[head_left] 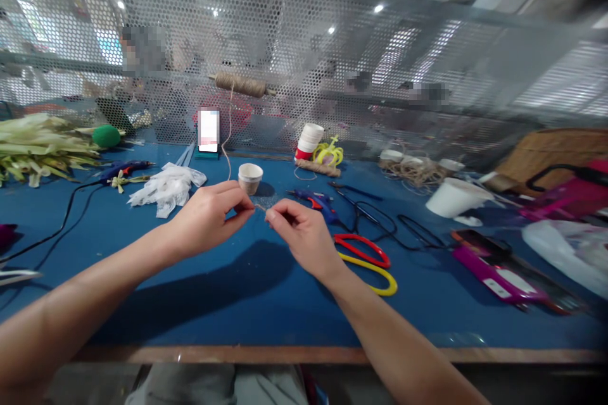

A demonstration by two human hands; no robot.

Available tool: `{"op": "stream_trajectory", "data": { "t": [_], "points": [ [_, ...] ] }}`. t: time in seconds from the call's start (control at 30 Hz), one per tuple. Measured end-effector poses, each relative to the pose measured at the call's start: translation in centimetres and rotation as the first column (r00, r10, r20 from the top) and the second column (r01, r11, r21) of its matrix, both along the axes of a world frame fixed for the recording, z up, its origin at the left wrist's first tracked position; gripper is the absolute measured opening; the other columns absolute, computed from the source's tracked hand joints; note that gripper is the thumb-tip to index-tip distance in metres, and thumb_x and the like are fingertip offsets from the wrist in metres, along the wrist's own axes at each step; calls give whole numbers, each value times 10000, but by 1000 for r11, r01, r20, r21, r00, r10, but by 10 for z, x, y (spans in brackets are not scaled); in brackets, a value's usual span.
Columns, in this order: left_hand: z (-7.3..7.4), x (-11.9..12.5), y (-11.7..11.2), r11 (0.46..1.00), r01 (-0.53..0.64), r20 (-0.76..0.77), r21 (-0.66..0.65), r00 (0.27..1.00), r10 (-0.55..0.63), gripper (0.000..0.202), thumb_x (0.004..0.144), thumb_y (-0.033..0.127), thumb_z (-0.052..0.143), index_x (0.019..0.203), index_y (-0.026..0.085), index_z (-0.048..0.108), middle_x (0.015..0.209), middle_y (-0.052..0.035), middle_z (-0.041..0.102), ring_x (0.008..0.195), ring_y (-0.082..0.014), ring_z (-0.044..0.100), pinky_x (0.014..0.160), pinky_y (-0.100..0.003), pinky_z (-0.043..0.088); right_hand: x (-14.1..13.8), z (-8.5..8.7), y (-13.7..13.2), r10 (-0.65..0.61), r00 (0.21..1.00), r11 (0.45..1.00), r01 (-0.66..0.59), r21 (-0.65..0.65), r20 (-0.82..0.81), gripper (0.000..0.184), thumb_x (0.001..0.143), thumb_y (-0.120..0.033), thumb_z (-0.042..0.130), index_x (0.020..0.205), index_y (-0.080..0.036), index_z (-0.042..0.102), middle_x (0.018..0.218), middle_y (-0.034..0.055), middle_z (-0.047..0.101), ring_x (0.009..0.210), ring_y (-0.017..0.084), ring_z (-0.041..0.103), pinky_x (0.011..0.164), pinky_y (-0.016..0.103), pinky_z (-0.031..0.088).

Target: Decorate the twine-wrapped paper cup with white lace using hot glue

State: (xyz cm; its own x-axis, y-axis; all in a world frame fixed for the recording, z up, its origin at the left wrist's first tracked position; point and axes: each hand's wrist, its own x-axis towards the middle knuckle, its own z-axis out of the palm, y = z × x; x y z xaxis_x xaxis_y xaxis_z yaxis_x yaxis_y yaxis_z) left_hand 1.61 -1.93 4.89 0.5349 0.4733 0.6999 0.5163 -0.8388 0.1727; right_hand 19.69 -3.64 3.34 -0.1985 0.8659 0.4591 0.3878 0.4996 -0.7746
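Above the blue table, my left hand and my right hand meet, both pinched on a thin piece of twine stretched between their fingertips. A strand of twine hangs down from a jute spool fixed on the perforated metal screen and reaches toward my left hand. A small paper cup stands just behind my hands. Beside my right wrist lie red and yellow scissors.
A blue glue gun and black scissors lie right of the cup. White plastic wrap, another glue gun and green leaves sit at left. Stacked cups, a white cup, pink tools and a basket sit at right.
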Motion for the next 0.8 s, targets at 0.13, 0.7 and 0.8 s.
{"op": "stream_trajectory", "data": {
  "t": [0.13,0.7,0.8],
  "points": [
    [0,-1,-1,1000,-12,-51,20,999,13,68,753,102,512,730,128,570,682,-10,570,580,-73,502,542,-170,406,-2,-1,0,-39,998,996,34,84,57,175,779,-219,514,612,-167,517,572,-21,470,545,95,418,529,220,354],
    [8,-6,1,994,40,-302,98,953,-8,199,840,131,411,763,113,594,732,-59,581,641,-128,540,595,-239,449,4,1,1,103,954,975,-153,161,282,171,768,-116,467,609,-162,507,600,-10,491,569,91,441,564,217,353],
    [9,-9,2,998,57,-279,23,959,-48,193,842,120,403,802,118,592,771,-55,577,648,-110,541,598,-219,442,5,1,2,158,953,970,-199,141,258,165,780,-145,474,620,-162,513,600,-13,487,565,88,434,556,215,351]
  ]
}}
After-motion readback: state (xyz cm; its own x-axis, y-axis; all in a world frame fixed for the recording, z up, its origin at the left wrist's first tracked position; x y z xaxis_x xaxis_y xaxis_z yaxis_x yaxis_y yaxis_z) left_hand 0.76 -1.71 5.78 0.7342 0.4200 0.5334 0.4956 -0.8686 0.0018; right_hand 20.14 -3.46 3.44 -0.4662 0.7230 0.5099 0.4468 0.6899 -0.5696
